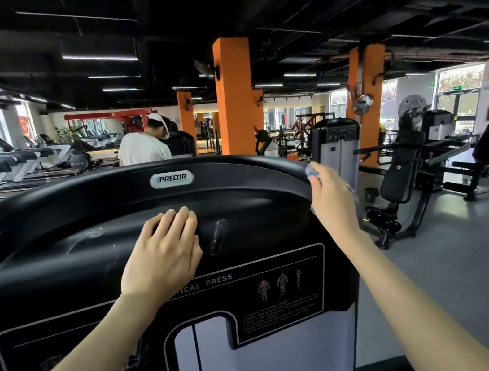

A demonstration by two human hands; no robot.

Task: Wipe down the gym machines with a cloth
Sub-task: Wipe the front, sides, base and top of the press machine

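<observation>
Shroud (238, 193) of a black weight machine fills the near part of the view, with a "PRECOR" badge (172, 179) at its top centre and a label (281, 290) reading "PRESS" lower down. The left hand (159, 259) lies flat on the curved upper part of the shroud, palm down, its fingers (177, 221) stretched out, released and close together, holding nothing. The right hand (328, 196) is at the right edge of the shroud, near its top corner. Its fingers are clenched around a small blue cloth (312, 171), of which only a little shows above the hand, blurred. The cloth seems to touch the edge of the shroud, but I cannot tell for sure. Some pale smears show on the shroud left of the left hand.

Far behind the machine a person (145, 147) in a white shirt and white cap stands with the back turned. Treadmills (5, 168) stand in a row at the far left. An orange pillar (235, 95) rises in the middle, and another black machine (405, 176) stands on the grey floor (465, 260) at the right.
</observation>
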